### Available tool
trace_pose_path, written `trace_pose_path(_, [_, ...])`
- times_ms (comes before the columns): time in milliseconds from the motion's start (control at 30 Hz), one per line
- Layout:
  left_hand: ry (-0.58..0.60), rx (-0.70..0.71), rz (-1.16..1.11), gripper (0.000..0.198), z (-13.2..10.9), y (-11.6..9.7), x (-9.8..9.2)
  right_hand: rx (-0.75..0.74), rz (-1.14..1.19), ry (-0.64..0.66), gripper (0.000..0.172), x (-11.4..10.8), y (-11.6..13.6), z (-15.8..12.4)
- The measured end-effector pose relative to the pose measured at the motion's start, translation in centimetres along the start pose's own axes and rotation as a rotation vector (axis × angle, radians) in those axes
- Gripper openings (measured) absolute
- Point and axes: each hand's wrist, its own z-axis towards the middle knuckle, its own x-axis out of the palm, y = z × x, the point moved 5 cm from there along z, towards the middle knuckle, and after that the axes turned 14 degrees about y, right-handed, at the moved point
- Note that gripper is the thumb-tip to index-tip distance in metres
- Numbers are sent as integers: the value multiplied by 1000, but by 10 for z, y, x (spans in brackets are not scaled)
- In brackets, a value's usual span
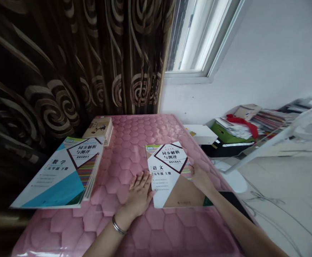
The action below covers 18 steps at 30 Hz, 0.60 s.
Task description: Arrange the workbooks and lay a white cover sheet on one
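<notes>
Two flat, open hands, left hand (140, 194) at nine o'clock and right hand (200, 177) at three, bracket the workbook (172, 175), gripping nothing; it could slide on the glossy pink table cover (134, 142).

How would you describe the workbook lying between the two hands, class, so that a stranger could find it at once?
Start at the pink quilted table top under the window. Near its right edge lies a workbook, with the left hand and right hand at its sides. Unlike the blue-covered stack of books on the left, its lower cover is tan.
</notes>
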Motion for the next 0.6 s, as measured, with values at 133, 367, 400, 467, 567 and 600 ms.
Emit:
trace_pose_path(133, [15,-11,-8,64,0,3,-2,-6,-36,-21,37,1,-2,-6])
trace_pose_path(367, [33,-26,-16,70,2,3,0,25,99,-29,36,-9,-3,-8])
trace_pose_path(400, [31,-23,-15,70,2,3,0,24,111,-26,37,-9,-4,-8])
trace_pose_path(467, [19,-17,-14,72,1,3,1,11,122,-18,37,-6,-8,-7])
trace_pose_path(567, [-6,1,-10,74,0,3,1,-4,131,1,36,0,-16,-5])
trace_pose_path(600, [-10,7,-8,74,0,3,2,-6,133,4,36,3,-18,-4])
